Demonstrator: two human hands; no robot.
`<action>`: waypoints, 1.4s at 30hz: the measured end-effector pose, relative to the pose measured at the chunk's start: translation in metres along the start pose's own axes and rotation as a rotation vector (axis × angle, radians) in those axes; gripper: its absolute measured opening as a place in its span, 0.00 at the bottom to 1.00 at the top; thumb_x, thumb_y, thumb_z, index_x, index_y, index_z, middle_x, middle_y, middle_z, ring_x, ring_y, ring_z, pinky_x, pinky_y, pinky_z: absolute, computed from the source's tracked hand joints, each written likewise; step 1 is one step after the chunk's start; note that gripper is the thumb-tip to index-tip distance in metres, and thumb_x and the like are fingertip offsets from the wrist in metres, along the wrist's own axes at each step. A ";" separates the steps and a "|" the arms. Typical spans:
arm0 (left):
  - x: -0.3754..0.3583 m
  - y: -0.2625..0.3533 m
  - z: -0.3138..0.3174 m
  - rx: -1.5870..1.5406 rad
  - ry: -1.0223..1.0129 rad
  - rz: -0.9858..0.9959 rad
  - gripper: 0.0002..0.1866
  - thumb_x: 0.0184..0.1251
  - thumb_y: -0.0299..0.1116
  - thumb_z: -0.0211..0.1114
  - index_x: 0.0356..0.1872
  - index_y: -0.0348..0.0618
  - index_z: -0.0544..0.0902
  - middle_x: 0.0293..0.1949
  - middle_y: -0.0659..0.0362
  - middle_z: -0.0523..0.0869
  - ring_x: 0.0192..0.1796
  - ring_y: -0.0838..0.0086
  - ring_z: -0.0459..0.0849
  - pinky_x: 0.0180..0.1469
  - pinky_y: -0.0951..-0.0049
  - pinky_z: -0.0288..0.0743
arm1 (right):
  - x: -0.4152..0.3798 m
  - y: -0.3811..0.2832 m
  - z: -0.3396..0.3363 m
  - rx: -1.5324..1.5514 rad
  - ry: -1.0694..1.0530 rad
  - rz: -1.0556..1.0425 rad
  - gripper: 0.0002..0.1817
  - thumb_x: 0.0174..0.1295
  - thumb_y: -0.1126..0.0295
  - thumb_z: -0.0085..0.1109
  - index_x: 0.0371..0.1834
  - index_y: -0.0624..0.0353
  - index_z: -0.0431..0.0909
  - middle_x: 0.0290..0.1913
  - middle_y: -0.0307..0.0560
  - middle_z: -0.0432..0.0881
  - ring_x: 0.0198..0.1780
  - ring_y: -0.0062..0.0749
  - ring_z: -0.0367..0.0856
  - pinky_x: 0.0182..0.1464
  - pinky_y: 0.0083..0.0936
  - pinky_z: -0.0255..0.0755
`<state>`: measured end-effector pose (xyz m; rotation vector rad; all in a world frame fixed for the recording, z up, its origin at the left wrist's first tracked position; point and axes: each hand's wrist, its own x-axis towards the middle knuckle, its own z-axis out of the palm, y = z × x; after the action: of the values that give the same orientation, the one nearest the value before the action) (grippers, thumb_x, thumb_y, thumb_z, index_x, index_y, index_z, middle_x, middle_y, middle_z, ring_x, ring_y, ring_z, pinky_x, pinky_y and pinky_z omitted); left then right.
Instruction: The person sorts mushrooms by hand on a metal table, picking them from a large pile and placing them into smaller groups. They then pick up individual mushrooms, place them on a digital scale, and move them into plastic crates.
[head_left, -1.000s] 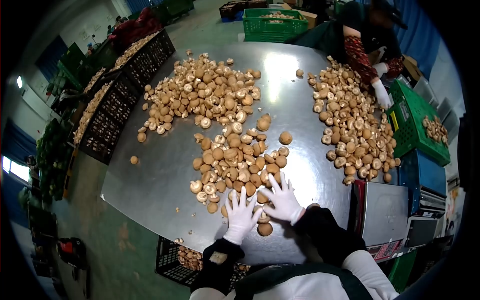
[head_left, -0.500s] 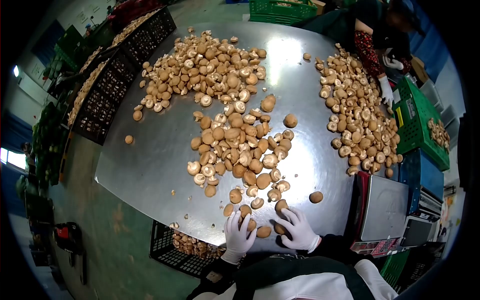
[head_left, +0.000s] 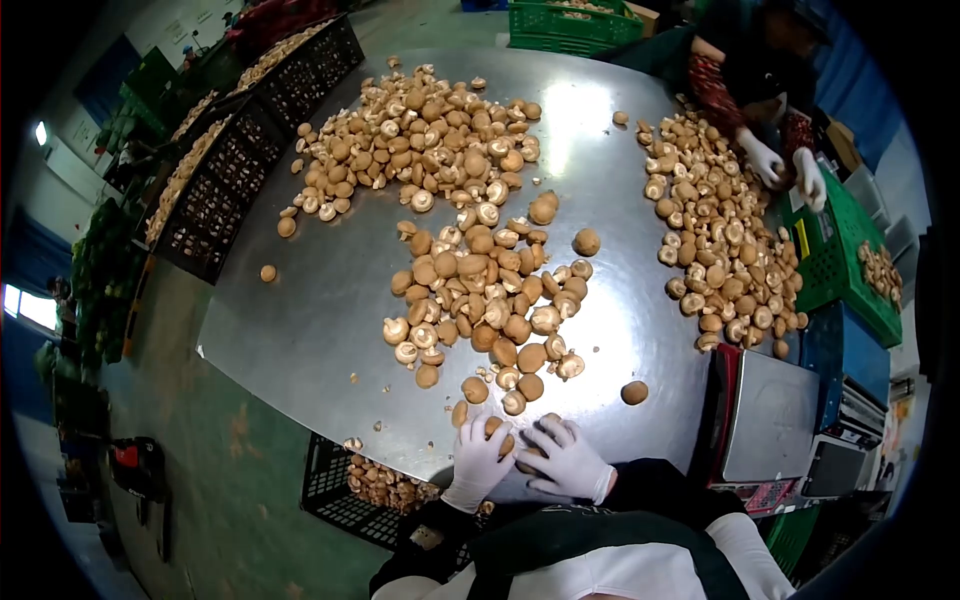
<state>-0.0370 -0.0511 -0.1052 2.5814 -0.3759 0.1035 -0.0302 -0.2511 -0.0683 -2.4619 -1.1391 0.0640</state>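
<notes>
At the near edge of the steel table (head_left: 330,345), my two gloved hands are close together around several brown mushrooms. My left hand (head_left: 477,468) curls its fingers over mushrooms (head_left: 494,427) at its fingertips. Opposite it, my right hand (head_left: 572,462) cups over another mushroom (head_left: 531,459), mostly hidden beneath its fingers. Just beyond my hands lie loose mushrooms (head_left: 475,390), at the near end of a middle heap (head_left: 470,270). A larger heap (head_left: 420,140) spreads farther back.
Black crates of mushrooms (head_left: 225,190) line the left side; another black crate (head_left: 330,490) sits below the near edge. On the right are a mushroom heap (head_left: 725,230), a green crate (head_left: 830,250) and a flat metal-topped device (head_left: 770,415). A co-worker's gloved hands (head_left: 785,170) are near that crate.
My right hand has moved left towards my left hand, and the fingers of both have closed in around the mushrooms. The co-worker's hands have lifted from the right heap and come together.
</notes>
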 end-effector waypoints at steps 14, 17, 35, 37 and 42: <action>-0.003 0.005 -0.038 -2.086 -0.060 -0.779 0.38 0.57 0.55 0.46 0.69 0.48 0.61 0.63 0.53 0.69 0.63 0.55 0.71 0.59 0.51 0.66 | -0.020 0.020 -0.006 0.021 0.168 0.394 0.18 0.51 0.63 0.61 0.48 0.46 0.79 0.48 0.46 0.75 0.42 0.45 0.72 0.43 0.36 0.73; -0.002 0.011 -0.039 -2.147 -0.083 -0.829 0.38 0.56 0.54 0.46 0.69 0.49 0.61 0.63 0.52 0.68 0.65 0.52 0.68 0.61 0.49 0.63 | -0.025 0.022 -0.005 0.002 0.123 0.395 0.14 0.56 0.62 0.58 0.47 0.45 0.79 0.47 0.46 0.77 0.40 0.44 0.76 0.37 0.37 0.75; -0.034 -0.022 -0.029 -2.376 0.236 -0.924 0.31 0.60 0.52 0.51 0.62 0.47 0.69 0.65 0.51 0.69 0.60 0.54 0.72 0.63 0.52 0.63 | 0.042 -0.025 0.013 0.158 -0.356 0.254 0.29 0.62 0.59 0.50 0.68 0.48 0.59 0.46 0.55 0.75 0.35 0.53 0.81 0.39 0.40 0.76; -0.036 -0.019 -0.040 -2.393 0.261 -0.927 0.29 0.60 0.51 0.51 0.61 0.48 0.70 0.64 0.50 0.70 0.59 0.53 0.73 0.62 0.52 0.64 | 0.047 -0.016 0.022 0.327 -0.314 0.339 0.28 0.63 0.59 0.51 0.67 0.49 0.60 0.46 0.56 0.77 0.37 0.54 0.81 0.40 0.41 0.75; -0.038 -0.019 -0.046 -2.386 0.280 -0.915 0.28 0.59 0.49 0.53 0.60 0.49 0.71 0.63 0.49 0.70 0.62 0.50 0.70 0.65 0.49 0.61 | 0.035 0.034 0.004 1.947 -0.186 0.947 0.18 0.67 0.61 0.46 0.55 0.60 0.68 0.37 0.48 0.77 0.33 0.28 0.76 0.31 0.26 0.76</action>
<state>-0.0680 -0.0026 -0.0809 0.1595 0.5697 -0.2094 0.0165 -0.2440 -0.0809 -0.8722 0.3328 1.0554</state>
